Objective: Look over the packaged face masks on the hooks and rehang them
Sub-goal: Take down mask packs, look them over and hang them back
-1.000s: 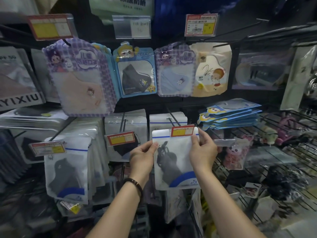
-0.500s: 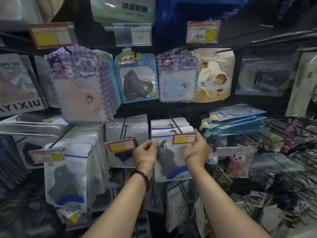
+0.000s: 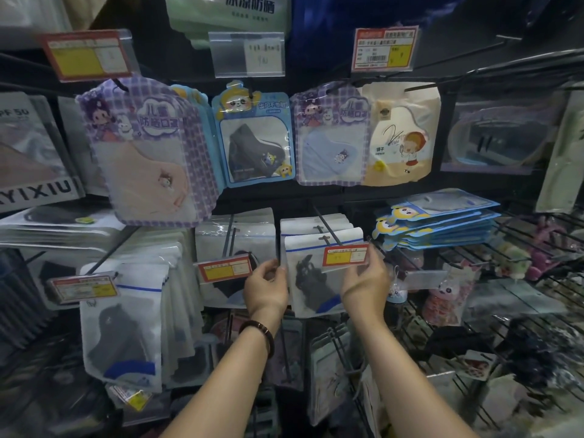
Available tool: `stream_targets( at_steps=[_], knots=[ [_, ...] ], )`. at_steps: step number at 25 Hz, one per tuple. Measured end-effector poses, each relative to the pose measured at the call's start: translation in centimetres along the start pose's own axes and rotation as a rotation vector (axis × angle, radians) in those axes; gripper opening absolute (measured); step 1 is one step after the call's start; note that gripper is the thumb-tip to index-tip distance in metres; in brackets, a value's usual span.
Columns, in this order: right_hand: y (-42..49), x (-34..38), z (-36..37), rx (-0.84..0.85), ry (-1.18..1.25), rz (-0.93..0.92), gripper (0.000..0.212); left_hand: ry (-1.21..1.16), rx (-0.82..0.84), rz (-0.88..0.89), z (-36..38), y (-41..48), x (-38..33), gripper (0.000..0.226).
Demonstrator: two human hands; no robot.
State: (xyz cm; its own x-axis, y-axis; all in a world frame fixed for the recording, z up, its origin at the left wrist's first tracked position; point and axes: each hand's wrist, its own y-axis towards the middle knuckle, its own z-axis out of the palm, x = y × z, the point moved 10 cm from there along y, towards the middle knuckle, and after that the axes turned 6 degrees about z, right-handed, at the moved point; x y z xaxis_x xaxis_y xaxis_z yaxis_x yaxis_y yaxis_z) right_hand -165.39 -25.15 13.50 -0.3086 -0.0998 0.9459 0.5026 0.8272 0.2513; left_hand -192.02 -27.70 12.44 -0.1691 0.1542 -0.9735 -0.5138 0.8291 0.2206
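Note:
A white packaged face mask (image 3: 311, 279), with a dark mask inside and a blue stripe, hangs on a black hook (image 3: 325, 229) at the centre, its hang hole threaded on the rod. My left hand (image 3: 267, 287) pinches the pack's left edge. My right hand (image 3: 363, 279) holds its right edge, fingers just under the red-and-yellow price tag (image 3: 346, 255) at the hook's tip. More of the same packs hang behind it.
Similar white mask packs hang on a hook (image 3: 230, 241) to the left and at lower left (image 3: 123, 324). Children's masks in purple (image 3: 145, 147) and blue packs (image 3: 256, 137) hang above. A stack of blue packs (image 3: 442, 222) lies on a wire shelf (image 3: 521, 248) at right.
The pack went up and back along the hook rod, from in front of the price tag to behind it. Both hands followed it and still hold its edges.

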Motion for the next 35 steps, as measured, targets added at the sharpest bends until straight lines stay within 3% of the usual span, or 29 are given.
stream_targets(
  at_steps=[4, 9, 13, 16, 18, 20, 23, 31, 35],
  knots=[
    [-8.2, 1.1, 0.0, 0.025, 0.083, 0.034, 0.038, 0.079, 0.121, 0.057, -2.7, -3.4, 0.2, 0.009],
    [-17.4, 3.3, 5.4, 0.288, 0.115, 0.029, 0.016, 0.287, 0.256, 0.301, -10.2, -8.6, -2.2, 0.013],
    [-24.0, 7.0, 10.2, 0.437, 0.083, -0.062, 0.015, 0.337, -0.054, 0.408, -22.6, -8.4, -1.6, 0.012],
    [-27.2, 7.8, 13.2, 0.452, 0.084, -0.057, 0.025, 0.367, -0.230, 0.388, -30.3, -6.6, 0.2, 0.016],
    [-29.0, 8.0, 15.0, 0.482, 0.058, -0.025, 0.044, 0.383, -0.252, 0.316, -33.4, -4.7, 1.2, 0.023],
    [-30.4, 8.4, 16.5, 0.520, 0.018, 0.021, 0.059, 0.406, -0.182, 0.210, -34.8, -2.4, 2.5, 0.043],
    [-32.0, 9.7, 18.3, 0.554, -0.013, 0.057, 0.064, 0.358, -0.038, 0.074, -34.9, 0.0, 4.1, 0.066],
    [-33.2, 10.2, 19.2, 0.525, 0.007, 0.154, 0.071, 0.224, 0.012, 0.083, -34.5, 0.3, 4.7, 0.055],
    [-33.3, 10.6, 18.5, 0.456, -0.063, 0.104, 0.060, 0.243, -0.075, 0.093, -36.3, -0.1, 3.7, 0.047]
  ],
)
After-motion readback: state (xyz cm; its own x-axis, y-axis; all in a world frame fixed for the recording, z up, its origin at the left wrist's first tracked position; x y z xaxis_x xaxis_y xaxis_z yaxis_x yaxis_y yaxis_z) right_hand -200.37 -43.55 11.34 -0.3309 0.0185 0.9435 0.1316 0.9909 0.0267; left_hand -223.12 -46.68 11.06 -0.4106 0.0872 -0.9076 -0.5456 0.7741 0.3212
